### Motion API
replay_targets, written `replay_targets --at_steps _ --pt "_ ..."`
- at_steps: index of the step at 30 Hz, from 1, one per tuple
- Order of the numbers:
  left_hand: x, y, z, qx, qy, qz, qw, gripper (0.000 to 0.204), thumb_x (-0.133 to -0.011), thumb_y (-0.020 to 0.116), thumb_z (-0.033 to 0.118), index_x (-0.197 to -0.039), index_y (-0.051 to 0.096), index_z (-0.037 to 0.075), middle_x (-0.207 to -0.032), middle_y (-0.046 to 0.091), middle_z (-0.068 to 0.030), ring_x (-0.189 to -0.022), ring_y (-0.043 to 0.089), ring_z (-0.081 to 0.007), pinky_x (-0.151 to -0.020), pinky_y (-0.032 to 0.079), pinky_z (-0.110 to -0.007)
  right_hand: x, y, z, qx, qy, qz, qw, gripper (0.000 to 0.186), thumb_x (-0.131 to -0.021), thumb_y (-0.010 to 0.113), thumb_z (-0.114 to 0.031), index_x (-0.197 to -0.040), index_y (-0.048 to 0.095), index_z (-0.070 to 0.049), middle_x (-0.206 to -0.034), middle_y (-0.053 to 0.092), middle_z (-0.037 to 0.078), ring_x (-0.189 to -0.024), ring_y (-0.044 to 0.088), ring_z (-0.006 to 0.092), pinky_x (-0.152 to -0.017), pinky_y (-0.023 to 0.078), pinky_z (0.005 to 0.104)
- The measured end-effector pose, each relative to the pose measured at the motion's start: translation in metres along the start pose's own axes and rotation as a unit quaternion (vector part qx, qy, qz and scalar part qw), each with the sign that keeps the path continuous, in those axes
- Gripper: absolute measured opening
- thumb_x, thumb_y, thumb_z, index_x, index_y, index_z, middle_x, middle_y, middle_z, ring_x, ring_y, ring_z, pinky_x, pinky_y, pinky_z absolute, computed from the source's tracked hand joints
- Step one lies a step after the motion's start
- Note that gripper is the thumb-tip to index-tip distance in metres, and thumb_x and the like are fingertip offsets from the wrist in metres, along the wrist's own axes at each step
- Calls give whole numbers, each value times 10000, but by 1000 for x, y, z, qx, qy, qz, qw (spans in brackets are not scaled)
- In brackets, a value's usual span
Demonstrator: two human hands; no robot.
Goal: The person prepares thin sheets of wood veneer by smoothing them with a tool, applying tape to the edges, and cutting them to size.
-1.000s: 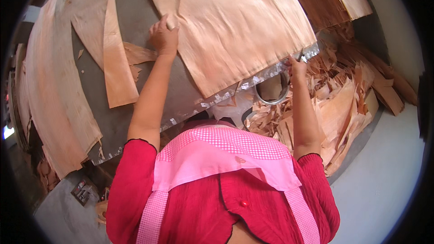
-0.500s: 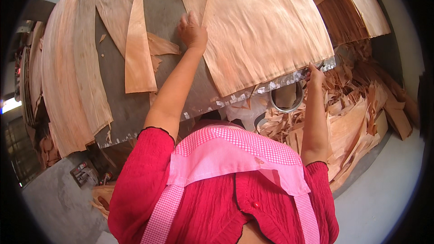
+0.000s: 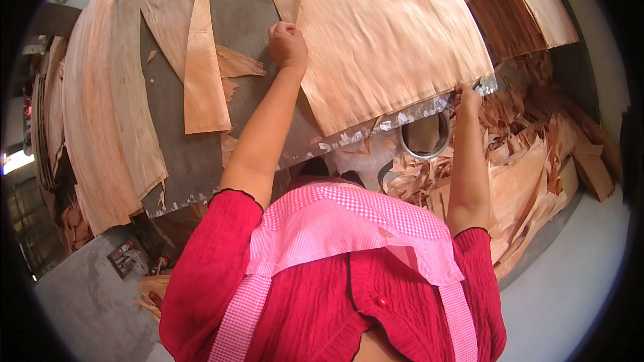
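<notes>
A broad pale veneer sheet lies wrinkled on a grey tabletop, reaching close to its chipped front edge. My left hand is closed with curled fingers beside the sheet's left edge; what is under its fingertips is hidden. At the sheet's front right corner, my right hand grips a small dark tool, partly hidden, against the table edge. A narrow loose veneer strip and torn pieces lie left of my left arm.
Long veneer sheets cover the table's left side. A darker veneer stack is at upper right. Below the edge are a round metal rim and a big heap of veneer scraps. A small recess with objects is at lower left.
The view has shifted, placing the table further right. My left hand's fingers spread half a second ago and are curled again now. My right hand stays at the sheet's corner.
</notes>
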State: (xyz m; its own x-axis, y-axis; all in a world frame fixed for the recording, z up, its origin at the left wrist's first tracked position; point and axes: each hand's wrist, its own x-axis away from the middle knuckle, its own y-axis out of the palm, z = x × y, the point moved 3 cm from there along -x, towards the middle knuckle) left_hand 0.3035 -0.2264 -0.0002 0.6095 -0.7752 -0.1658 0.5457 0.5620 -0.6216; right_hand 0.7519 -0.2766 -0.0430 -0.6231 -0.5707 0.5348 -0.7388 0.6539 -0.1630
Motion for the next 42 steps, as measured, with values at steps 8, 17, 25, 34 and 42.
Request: replay_targets --at_steps 8,17,25,34,42 --pt "-19 16 20 520 -422 -271 691 181 -818 581 176 -943 560 47 -919 593 -15 -803 573 -189 -613 477 -292 -7 -7 -3 -123 13 -33 992 143 -801 578 -142 -829 508 -20 -702 538 42 -461 438 86 -349 268 194" --pt "-76 21 86 468 -143 -447 749 190 -793 616 137 -967 565 79 -851 618 -36 -744 585 -134 -602 470 -256 -27 -9 -20 -104 54 -156 981 112 -825 594 -118 -812 489 -82 -666 468 -13 -457 373 47 -358 259 167" --pt "-101 1 30 371 -127 -410 823 134 -769 654 136 -881 590 100 -799 619 0 -691 571 -90 -549 460 -216 -42 -22 -23 -107 29 -141 984 85 -831 587 -108 -798 515 -77 -650 471 -18 -475 392 55 -370 265 162" --pt "-63 24 -58 12 -30 -197 980 255 -630 686 183 -800 608 8 -759 634 -128 -649 607 -236 -572 479 -330 -30 -7 -14 57 -32 -39 997 131 -765 656 -120 -700 548 -83 -566 489 -15 -420 425 78 -337 281 185" --pt "-60 19 -43 -92 22 -176 980 339 -634 704 276 -840 585 35 -824 639 -121 -771 610 -286 -658 471 -374 -25 -8 -18 106 -77 -31 991 122 -709 684 -133 -714 595 -50 -586 556 25 -411 419 96 -375 307 232"
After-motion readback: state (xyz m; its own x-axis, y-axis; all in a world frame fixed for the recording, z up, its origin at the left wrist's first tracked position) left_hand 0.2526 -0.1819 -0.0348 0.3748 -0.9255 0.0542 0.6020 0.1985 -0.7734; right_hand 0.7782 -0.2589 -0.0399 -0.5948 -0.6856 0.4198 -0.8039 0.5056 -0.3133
